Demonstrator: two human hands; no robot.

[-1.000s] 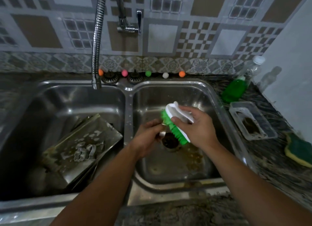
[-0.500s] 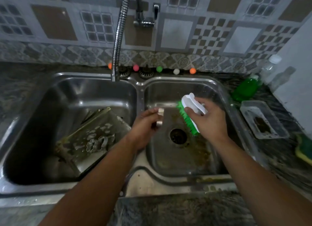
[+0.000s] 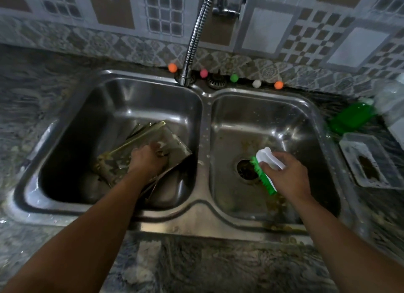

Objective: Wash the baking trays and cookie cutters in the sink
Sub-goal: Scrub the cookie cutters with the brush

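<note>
Steel double sink [image 3: 202,126] set in speckled stone — baking trays [image 3: 153,139] lean stacked in its left basin. My left hand [image 3: 148,159] curls down onto the top tray, over something I cannot make out. My right hand [image 3: 288,176] grips a green-bristled brush [image 3: 265,172] above the right basin's drain. No readable writing anywhere.

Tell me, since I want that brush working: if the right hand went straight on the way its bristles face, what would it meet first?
Probably the drain in the right basin: the right hand holds the brush just beside it, though depth is unclear.
</note>
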